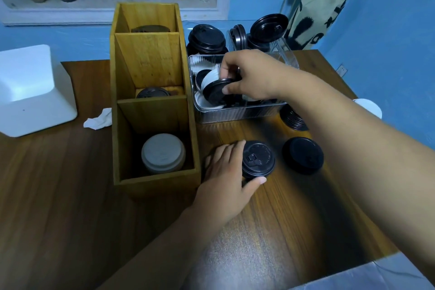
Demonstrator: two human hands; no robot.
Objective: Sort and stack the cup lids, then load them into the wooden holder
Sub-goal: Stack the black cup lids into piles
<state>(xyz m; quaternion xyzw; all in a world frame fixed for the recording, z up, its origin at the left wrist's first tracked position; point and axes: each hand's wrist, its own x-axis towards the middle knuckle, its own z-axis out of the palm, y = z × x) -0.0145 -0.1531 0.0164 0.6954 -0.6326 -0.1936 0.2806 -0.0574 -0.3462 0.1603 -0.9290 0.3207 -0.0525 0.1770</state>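
A wooden holder (155,106) with three compartments stands left of centre; white lids (163,152) fill the near one, dark lids (153,93) lie in the middle one. My left hand (226,172) grips a short stack of black lids (259,159) on the table beside the holder. My right hand (249,75) reaches into a clear plastic bin (235,113) and pinches a black lid (217,92) tilted on edge, with a white lid (209,79) right behind it. Another black lid stack (303,155) sits to the right.
More black lid stacks (207,39) stand behind the bin. Black lids (293,120) lie under my right forearm, a white lid (368,107) at the table's right edge. A white foam block (30,92) and crumpled tissue (98,119) lie left of the holder.
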